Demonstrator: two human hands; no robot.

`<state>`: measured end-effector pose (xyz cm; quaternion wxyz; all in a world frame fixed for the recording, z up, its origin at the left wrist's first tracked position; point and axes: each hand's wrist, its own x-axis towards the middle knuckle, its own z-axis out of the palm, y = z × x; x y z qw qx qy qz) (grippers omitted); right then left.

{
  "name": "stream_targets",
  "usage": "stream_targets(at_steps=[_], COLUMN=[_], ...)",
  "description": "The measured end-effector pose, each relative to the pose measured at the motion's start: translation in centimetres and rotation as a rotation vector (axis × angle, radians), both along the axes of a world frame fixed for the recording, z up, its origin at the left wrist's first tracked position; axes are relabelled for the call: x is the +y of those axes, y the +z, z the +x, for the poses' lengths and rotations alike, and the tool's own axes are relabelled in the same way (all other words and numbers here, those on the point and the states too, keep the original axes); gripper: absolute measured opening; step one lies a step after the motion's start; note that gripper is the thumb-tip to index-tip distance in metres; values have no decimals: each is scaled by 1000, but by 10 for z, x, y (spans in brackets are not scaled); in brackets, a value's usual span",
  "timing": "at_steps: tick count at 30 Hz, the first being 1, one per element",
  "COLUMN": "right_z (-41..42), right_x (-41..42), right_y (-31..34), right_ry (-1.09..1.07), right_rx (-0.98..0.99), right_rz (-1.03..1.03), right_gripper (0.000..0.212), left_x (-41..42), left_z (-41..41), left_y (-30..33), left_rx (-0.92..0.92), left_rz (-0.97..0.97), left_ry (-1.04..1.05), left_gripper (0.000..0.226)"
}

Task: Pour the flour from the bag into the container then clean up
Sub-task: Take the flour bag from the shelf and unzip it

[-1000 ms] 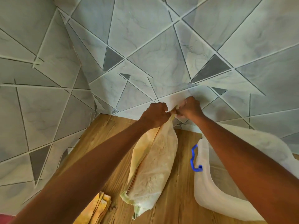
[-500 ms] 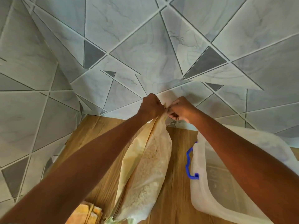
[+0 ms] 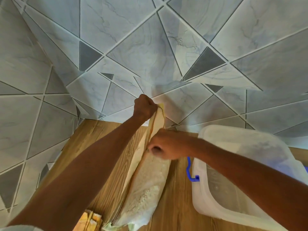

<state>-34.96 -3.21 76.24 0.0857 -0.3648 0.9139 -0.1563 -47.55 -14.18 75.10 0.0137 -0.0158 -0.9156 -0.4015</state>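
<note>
A pale yellow flour bag (image 3: 146, 185) stands stretched upright on the wooden counter (image 3: 175, 205), with flour visible through its lower half. My left hand (image 3: 144, 107) is closed on the bag's top end, holding it up near the tiled wall. My right hand (image 3: 165, 145) is lower down, gripping the bag's side at about mid-height. To the right sits a translucent white plastic container (image 3: 206, 202) with a blue latch (image 3: 191, 170); my right forearm crosses over its opening.
A grey geometric-tiled wall (image 3: 150, 47) rises right behind the counter. A folded yellow cloth (image 3: 90, 221) lies at the counter's near edge, left of the bag's bottom. Bare wood shows between the bag and the container.
My right hand let go of the bag's top and slid down to grip its side. My left hand raised the top end higher, pulling the bag taller.
</note>
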Motion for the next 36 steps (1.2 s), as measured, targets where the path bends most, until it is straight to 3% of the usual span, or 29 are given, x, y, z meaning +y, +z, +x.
stream_targets(at_steps=[2,6,8,12,14,18,23,26,31,34,36], right_z=[24,32,36,51,59,77,151,171,166,142,122], right_x=[-10,-3,-1,-5,-9,-19,-68,-77,-65,-45,-28], right_y=[-3,4,5,0,-2,-1,-6,-11,-1,-2,-4], right_ry=[51,-47,-67,-105,-132,-163,83,97,13,-113,-193], right_rx=[49,135,180,239,258,253,110,102,-46,23,101], right_rz=[1,-104,-148,-157,-158,-157,-172,-118,-213,-289,-290], right_gripper=[18,20,29,30,25,26,24,26,30,34,22], left_x=[-6,-20,-31,-51,-56,-66,-70,-75,-87,-105,-118], left_z=[12,57,75,102,112,115,116,126,153,175,193], left_y=[4,11,11,21,23,12,8,1,1,12,18], left_rx=[-6,-270,-416,-514,-500,-314,-128,-61,-110,-239,-264], left_rz=[1,-293,-293,-285,-295,-207,-240,-255,-239,-192,-200], left_ry=[-24,-259,-311,-391,-431,-376,-299,-288,-268,-281,-285], left_gripper=[22,58,49,27,21,39,47,43,30,32,30])
